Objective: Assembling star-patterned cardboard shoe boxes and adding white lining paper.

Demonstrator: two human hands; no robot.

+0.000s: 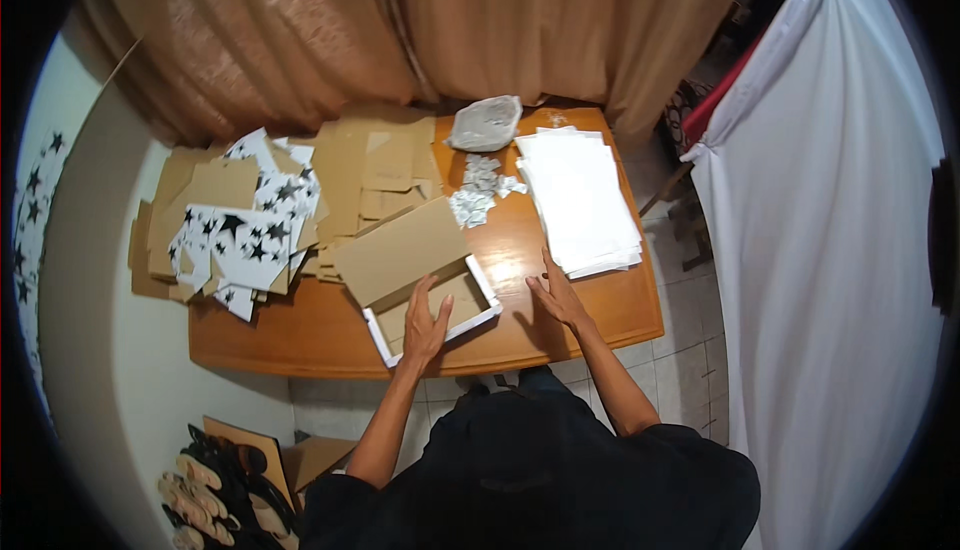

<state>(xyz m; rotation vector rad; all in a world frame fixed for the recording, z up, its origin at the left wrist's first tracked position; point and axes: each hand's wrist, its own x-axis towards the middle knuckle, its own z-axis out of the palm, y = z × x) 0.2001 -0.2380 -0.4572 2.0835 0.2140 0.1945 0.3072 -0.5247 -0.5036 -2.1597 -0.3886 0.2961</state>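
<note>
An open cardboard box (470, 325) with white outer walls and a brown inside lies near the table's front edge. Its brown lid (405, 252) is raised and leans away from me. My left hand (425, 327) is over the box's front wall, fingers apart and reaching across its inside; whether it touches the box I cannot tell. To the right of the box, my right hand (558, 297) has its thumb and fingers spread, with nothing in it. Just beyond its fingertips is a stack of white paper sheets (580, 200).
Star-printed and brown flattened cardboard (240, 240) is heaped at the left. More flat brown boxes (385, 165) lie at the back. Small whitish packets (475, 200) and a translucent plastic bag (485, 124) sit behind the box. Shoes (210, 490) stand at lower left; a white cloth (820, 280) hangs at right.
</note>
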